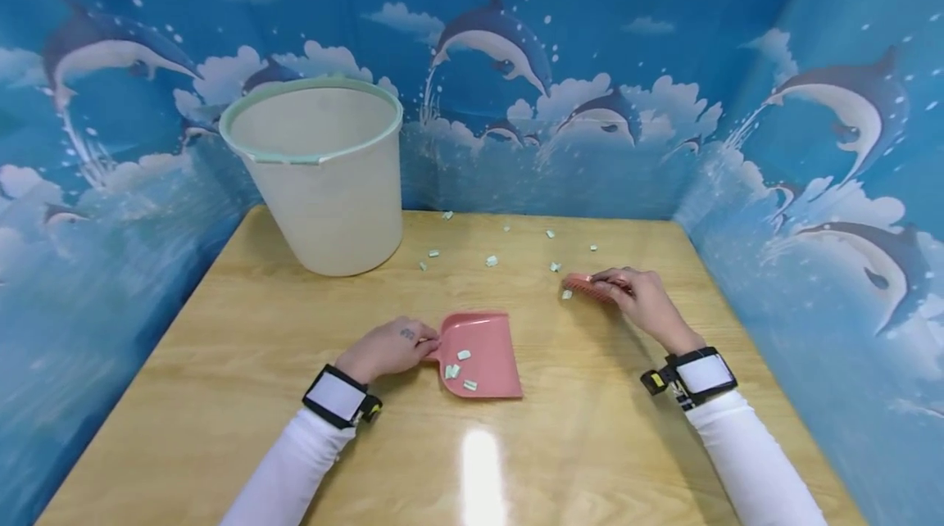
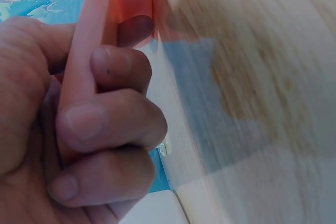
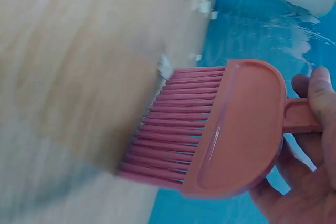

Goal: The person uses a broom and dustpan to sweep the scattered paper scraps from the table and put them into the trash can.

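- The left hand (image 1: 391, 347) has its fingers wrapped around the handle of the dustpan (image 1: 487, 354), near the middle of the table (image 1: 590, 444).
- The dustpan's wide, straight edge faces right; a few pale scraps (image 1: 463, 355) lie in it, towards the handle.
- The right hand (image 1: 649, 306) grips the brush (image 3: 241, 129) by its short handle, well apart from the dustpan.
- The brush is tilted, bristles towards the table, with one loose scrap (image 1: 567, 295) right at their corner; whether they touch is hard to tell.
- More scraps (image 1: 492, 261) are scattered across the far part of the table.
- A whitish bucket (image 1: 332, 206) with a green rim stands upright at the far left.
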A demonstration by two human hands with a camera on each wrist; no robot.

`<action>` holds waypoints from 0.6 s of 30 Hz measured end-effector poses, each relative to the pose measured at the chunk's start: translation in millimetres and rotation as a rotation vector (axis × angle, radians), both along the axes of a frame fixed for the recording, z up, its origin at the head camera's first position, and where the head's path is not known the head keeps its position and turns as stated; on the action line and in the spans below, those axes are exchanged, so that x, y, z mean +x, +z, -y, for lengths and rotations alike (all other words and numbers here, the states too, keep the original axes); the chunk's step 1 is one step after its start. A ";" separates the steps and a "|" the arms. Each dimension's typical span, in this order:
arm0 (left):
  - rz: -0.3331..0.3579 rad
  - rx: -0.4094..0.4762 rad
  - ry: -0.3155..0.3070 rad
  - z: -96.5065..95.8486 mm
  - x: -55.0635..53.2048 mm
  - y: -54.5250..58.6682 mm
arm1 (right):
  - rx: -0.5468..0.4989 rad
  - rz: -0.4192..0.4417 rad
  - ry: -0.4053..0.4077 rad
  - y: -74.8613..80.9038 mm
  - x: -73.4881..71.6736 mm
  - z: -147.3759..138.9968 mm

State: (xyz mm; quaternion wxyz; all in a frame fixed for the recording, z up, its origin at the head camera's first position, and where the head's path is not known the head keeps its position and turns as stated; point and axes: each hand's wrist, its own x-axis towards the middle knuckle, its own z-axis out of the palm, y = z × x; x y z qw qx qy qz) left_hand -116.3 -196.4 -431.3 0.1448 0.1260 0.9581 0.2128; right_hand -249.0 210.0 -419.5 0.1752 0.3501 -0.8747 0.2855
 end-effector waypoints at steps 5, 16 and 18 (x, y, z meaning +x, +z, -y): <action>0.013 -0.004 0.027 -2.1 3.5 -0.2 | -0.003 -0.048 -0.013 0.2 0.9 2.5; 0.022 0.027 0.049 -3.7 5.9 -4.9 | 0.024 -0.066 0.019 -10.5 17.3 21.6; 0.027 0.017 0.060 -3.8 4.6 -3.2 | 0.011 -0.062 0.042 -6.7 23.6 28.1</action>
